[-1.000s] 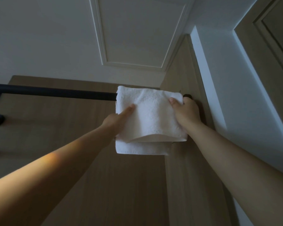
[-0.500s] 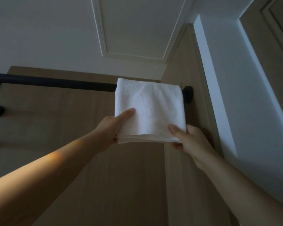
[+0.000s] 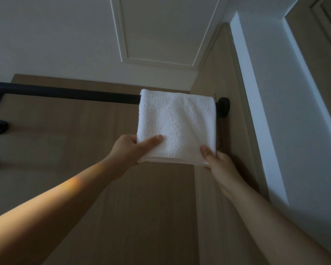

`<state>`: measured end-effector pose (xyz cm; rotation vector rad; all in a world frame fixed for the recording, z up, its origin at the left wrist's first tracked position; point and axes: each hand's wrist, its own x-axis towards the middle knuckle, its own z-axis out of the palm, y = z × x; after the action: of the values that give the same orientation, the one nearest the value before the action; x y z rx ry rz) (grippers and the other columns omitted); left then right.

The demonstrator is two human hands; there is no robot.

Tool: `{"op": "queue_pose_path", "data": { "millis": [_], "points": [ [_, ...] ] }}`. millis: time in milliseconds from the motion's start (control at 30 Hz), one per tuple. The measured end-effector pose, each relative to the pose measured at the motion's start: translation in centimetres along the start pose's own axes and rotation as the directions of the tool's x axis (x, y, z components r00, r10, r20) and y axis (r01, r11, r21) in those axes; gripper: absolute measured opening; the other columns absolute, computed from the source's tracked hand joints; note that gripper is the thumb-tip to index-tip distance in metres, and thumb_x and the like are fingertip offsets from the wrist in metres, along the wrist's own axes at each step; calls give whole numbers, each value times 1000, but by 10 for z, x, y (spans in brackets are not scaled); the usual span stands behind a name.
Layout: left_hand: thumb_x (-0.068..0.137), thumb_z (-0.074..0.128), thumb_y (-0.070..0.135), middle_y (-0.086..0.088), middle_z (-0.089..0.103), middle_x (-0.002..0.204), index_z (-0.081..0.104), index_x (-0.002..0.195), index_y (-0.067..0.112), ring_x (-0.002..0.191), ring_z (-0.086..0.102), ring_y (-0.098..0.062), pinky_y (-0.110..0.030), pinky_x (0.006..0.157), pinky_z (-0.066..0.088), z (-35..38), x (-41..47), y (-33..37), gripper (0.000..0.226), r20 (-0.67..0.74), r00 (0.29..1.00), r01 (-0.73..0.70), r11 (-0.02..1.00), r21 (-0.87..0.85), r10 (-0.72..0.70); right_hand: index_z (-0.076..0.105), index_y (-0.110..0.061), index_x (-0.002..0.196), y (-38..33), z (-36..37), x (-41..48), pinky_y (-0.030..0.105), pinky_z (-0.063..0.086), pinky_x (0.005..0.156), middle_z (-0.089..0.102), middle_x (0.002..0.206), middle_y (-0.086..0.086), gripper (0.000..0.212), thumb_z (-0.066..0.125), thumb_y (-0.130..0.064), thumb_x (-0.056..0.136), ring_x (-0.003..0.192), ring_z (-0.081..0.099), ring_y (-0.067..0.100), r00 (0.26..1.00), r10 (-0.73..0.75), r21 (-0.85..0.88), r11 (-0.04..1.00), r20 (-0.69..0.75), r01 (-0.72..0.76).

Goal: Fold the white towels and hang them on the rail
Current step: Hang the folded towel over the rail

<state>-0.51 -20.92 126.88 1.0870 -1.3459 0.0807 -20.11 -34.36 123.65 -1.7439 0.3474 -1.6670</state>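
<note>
White towel folded, draped over black rail at rail's right end, just beside round wall mount. Left hand pinches towel's lower left corner, thumb on front face. Right hand pinches lower right corner, thumb on front. Wood panel behind rail.

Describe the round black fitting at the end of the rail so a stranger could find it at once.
Start at the long black metal rail running across the light wooden panel. Follow it rightward past the folded white terry towel draped over it. Just beyond the towel's right edge sits the round black wall mount, a short disc against the side panel, the only round dark piece at that end.
</note>
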Motion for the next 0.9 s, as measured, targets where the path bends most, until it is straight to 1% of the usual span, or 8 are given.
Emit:
{"op": "queue_pose_path", "data": {
  "millis": [100,333,500,567,667,733,800,900],
  "points": [
    [48,73,70,-3,72,74,72,83,6,60,67,-12,-29,63,57,2,2,-3,73,-17,1000,1,1000,4,-1,58,-16,125,2,4,3,30,50,87,67,121,2,33,51,-36,99,114,62,17,984,109,290,946,141,-146],
    [58,76,68,-8,73,72,71,82,-2,50,65,-9,-23,51,54,5,8,-13,74,-127,992,1,998,63,7,60,-18,127,6,4,8,34,49,93,70,120,0,34,53,-32,97,115,63,17,977,100,505,843,190,-184],
    [66,73,66,-12,69,63,69,75,-6,45,60,-10,-24,47,48,5,10,-24,73,-233,967,-64,983,173,104,69,-19,105,-1,6,8,34,52,85,74,106,2,19,55,-28,97,103,67,19,991,-26,245,970,134,-7],
    [64,74,67,-9,68,62,69,74,-5,47,61,-10,-25,49,50,2,9,-25,73,-208,975,-56,990,126,81,72,-18,91,-3,2,5,39,55,88,76,94,3,19,57,-31,96,94,70,23,994,-85,66,995,61,81],
    [51,75,70,-2,72,65,72,78,0,55,68,-11,-24,55,58,-6,8,-20,76,-107,994,27,999,36,-23,72,-14,85,-1,-10,1,45,56,81,74,83,9,30,59,-40,94,85,71,32,986,-164,-155,974,31,167],
    [45,73,73,-3,71,65,72,80,-2,58,69,-13,-31,63,60,-9,9,-22,82,-63,997,45,999,22,-44,72,-16,88,-2,-15,1,43,56,85,75,89,7,24,60,-37,93,87,71,28,989,-133,-120,983,69,141],
    [45,72,74,-12,70,69,70,83,-6,62,66,-18,-38,70,60,-9,10,-25,88,-64,998,25,999,22,-24,72,-18,96,-7,-15,2,37,56,90,75,101,5,16,61,-29,93,95,71,20,986,-45,54,998,161,37],
    [51,71,76,-21,69,73,68,84,-8,62,62,-23,-35,61,50,-4,12,-30,90,-92,995,-23,992,126,35,72,-17,106,-15,-11,3,37,53,93,73,111,5,20,57,-26,94,106,67,20,962,-26,148,989,272,-15]
  ]
}}
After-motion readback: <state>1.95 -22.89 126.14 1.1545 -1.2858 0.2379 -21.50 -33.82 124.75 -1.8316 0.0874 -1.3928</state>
